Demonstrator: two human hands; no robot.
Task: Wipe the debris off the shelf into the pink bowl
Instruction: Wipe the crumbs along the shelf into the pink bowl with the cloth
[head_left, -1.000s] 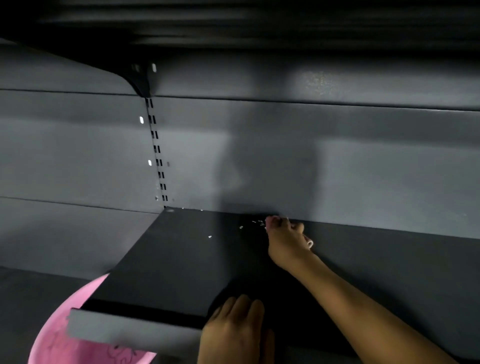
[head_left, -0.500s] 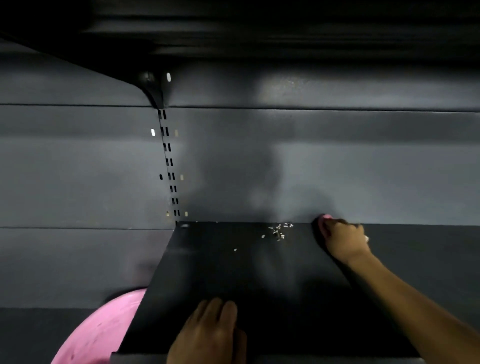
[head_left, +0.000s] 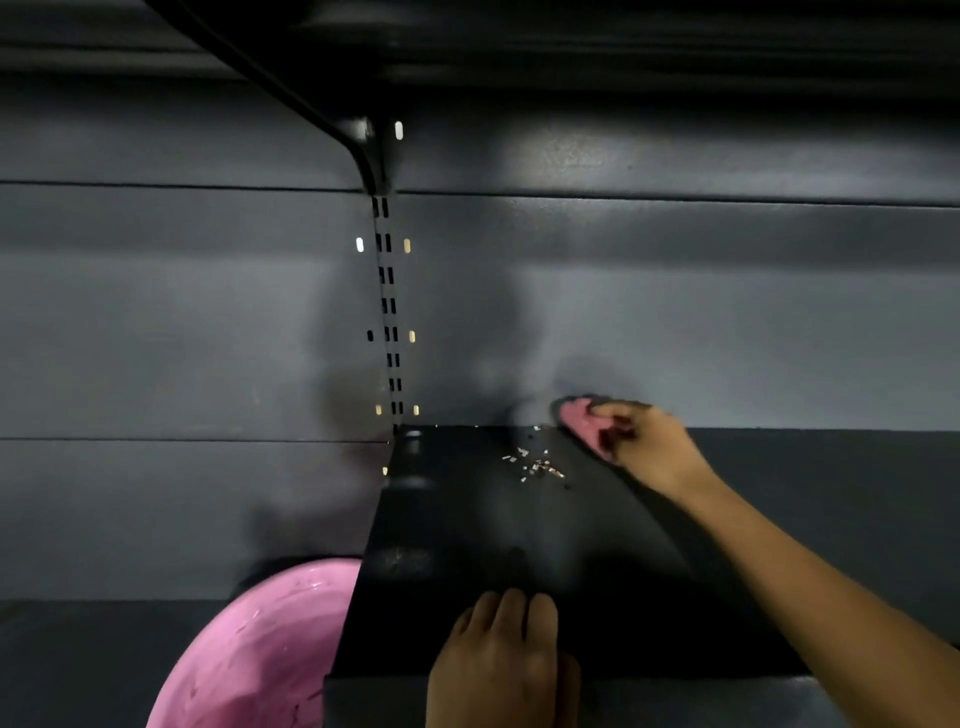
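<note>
The right hand (head_left: 652, 449) grips a small pink wiping pad (head_left: 579, 418) at the back of the flat black metal shelf (head_left: 467, 545). Pale scattered debris (head_left: 535, 465) lies just left of it. The left hand (head_left: 501, 660) rests on the shelf's front, fingers relaxed and holding nothing. The round pink plastic bowl (head_left: 260, 654) sits to its lower left.

Dim light; grey back panel (head_left: 675, 322); slotted upright (head_left: 389, 332); dark bracket (head_left: 363, 150) above.
</note>
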